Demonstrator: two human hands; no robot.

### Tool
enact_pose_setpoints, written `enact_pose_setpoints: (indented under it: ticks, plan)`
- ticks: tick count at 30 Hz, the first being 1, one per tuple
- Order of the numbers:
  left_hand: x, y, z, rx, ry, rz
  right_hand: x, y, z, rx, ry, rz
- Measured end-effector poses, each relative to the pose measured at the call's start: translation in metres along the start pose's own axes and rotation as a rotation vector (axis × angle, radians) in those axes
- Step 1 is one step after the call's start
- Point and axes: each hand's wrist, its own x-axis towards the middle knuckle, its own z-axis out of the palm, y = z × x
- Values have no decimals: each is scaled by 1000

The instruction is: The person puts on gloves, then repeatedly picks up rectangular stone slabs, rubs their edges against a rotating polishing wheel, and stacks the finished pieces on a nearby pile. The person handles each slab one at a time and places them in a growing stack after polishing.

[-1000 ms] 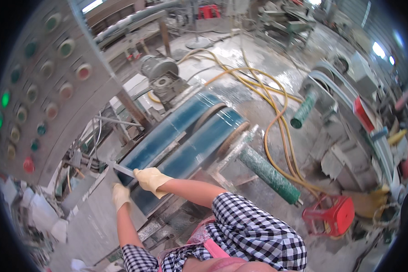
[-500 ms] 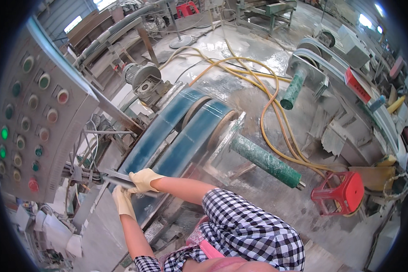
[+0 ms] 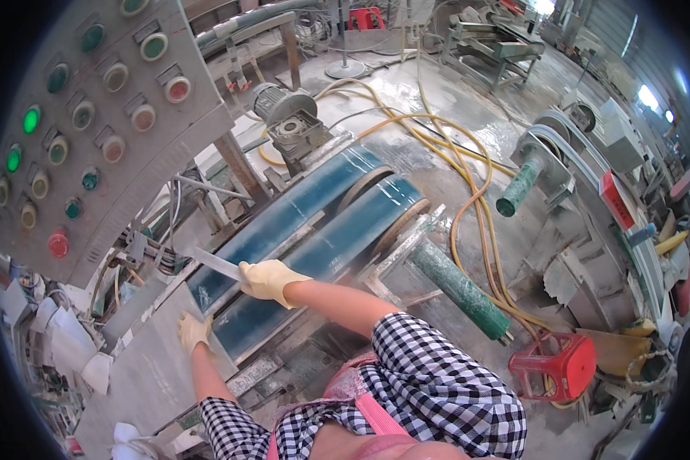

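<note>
My right hand point(image 3: 272, 282), in a cream rubber glove, is closed on one end of a thin, flat, pale grey strip point(image 3: 218, 265). The strip slants up and to the left over the near end of two blue belts point(image 3: 326, 241), which run side by side away from me. I cannot make out its material. My left hand point(image 3: 195, 331), gloved the same way, is apart from the strip. It lies at the edge of a grey flat plate point(image 3: 149, 364) beside the belts' near end, fingers loosely extended and nothing seen in them.
A control panel point(image 3: 92, 146) with several round buttons, two lit green, stands at upper left. Beyond the belts sits a grey motor point(image 3: 287, 115). A green roller point(image 3: 460, 287) juts out to the right, near a red stool point(image 3: 560, 366). Yellow hoses point(image 3: 479, 192) cross the floor.
My left hand has let go of the strip and moved down and left to the plate. My right hand keeps the strip. The whole view has shifted, with the panel appearing larger.
</note>
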Motion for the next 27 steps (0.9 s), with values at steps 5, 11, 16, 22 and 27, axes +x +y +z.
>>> enact_pose_setpoints:
  ticks: [5,11,16,22,27]
  plan:
    - [21,-4,7,95,-12,78,-1,1,-5,-3,-30,25]
    - [62,-21,14,179,-91,170,-7,9,-6,250,-12,55]
    - [95,-70,-10,71,-228,401,-3,14,-5,-117,-96,-156]
    - [43,-59,-31,-1057,-279,45,3,20,6,-108,24,-229]
    - [12,42,-4,-1334,-323,-138,8,24,10,189,51,-68]
